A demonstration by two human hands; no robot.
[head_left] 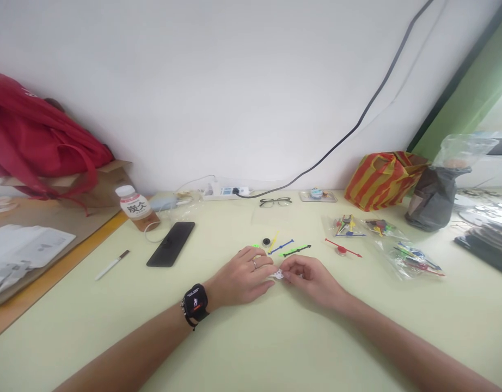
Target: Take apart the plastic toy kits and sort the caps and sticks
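Note:
My left hand [243, 276], with a ring and a black watch on its wrist, and my right hand [312, 280] meet over the pale table [251, 348]. Both pinch a small white piece [279, 274] between their fingertips. Just beyond the hands lie thin plastic sticks: a yellow stick [274, 240], a blue stick [281, 246], a green stick [295, 250], and a small black disc [266, 241]. A red stick with a hub [342, 249] lies further right.
Clear bags of coloured sticks [414, 260] lie at the right. A black phone [171, 243], a bottle [135, 208], a white pen [111, 265], glasses [275, 202], a power strip [226, 191], a striped bag [384, 178] and a red bag [34, 136] ring the table.

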